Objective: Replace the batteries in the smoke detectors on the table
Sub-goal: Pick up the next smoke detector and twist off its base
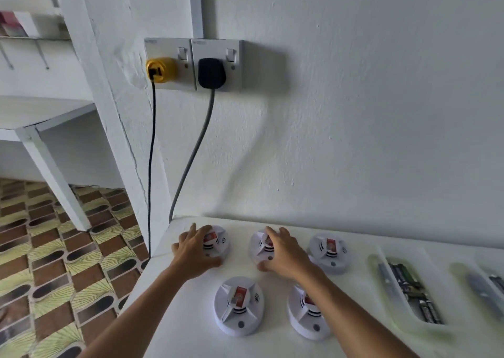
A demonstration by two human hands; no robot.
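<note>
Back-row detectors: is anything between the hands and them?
No. The left hand already rests on the back-left detector, and the right hand on the back-middle detector. Nothing visible lies between; the trays sit off to the right.

head view: single wide-angle camera, worn on the person's head | faces forward and down at a white wall (pixel 354 112) | close above the counter (pixel 191 316), which fills the lower right | forearms enter from the bottom edge | patterned floor (pixel 54 262) lower left | edges bowed by the lens
</note>
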